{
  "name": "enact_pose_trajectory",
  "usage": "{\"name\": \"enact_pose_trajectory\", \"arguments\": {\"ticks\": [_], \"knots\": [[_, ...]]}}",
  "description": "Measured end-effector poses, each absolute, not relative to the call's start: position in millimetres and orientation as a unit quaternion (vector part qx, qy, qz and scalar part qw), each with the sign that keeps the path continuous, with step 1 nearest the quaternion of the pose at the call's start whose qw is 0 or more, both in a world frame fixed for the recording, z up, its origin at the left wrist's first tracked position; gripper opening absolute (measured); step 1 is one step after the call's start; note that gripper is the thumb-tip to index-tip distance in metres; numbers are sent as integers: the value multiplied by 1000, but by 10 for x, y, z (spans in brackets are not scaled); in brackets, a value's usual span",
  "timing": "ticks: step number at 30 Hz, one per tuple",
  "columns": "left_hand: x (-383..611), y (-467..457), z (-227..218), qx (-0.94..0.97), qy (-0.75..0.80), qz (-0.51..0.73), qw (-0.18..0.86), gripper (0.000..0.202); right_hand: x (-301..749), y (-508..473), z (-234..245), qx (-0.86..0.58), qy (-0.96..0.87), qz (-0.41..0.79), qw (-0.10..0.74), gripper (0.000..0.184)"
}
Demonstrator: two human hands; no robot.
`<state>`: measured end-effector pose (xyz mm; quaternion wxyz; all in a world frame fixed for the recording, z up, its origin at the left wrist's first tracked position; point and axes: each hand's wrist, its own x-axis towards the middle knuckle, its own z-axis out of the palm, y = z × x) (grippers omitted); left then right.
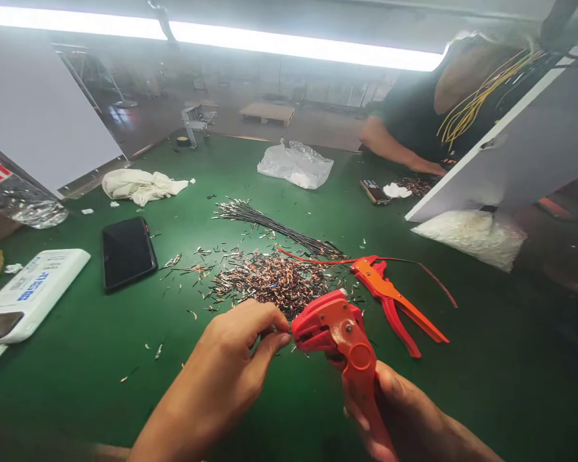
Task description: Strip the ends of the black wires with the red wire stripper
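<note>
My right hand [404, 410] is wrapped round the handles of a red-orange wire stripper [340, 333], its jaws pointing left. My left hand [236, 353] is pinched on a thin short wire piece right at those jaws [302, 333]; the piece is mostly hidden by my fingers. Just beyond lies a heap of cut copper wire bits [274, 279] on the green table [77, 372]. A bundle of dark thin wires [274, 224] lies behind the heap. A second orange stripper [390, 298] rests on the table to the right, across a red wire [318, 258].
A black phone [126, 251] and a white box [33, 292] lie at the left, a white cloth [139, 185] and a clear plastic bag [296, 165] farther back. Another person [414, 122] works at the far right behind a white panel [520, 141]. A bag of white pieces [472, 234] lies below it.
</note>
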<state>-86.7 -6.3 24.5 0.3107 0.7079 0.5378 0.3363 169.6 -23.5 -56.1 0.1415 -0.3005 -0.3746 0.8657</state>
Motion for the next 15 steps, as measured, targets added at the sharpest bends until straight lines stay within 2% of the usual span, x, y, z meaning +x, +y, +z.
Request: {"name": "enact_pose_trajectory", "arguments": {"ticks": [3, 8, 15], "knots": [[-890, -61, 201, 730, 510, 353, 286, 18, 1696, -262, -582, -298, -359, 860, 204, 68], [-884, -46, 89, 753, 474, 407, 208, 16, 1686, -266, -685, -259, -318, 873, 263, 63], [-796, -3, -88, 760, 464, 430, 151, 23, 1646, -281, -738, -228, -279, 883, 300, 57]]}}
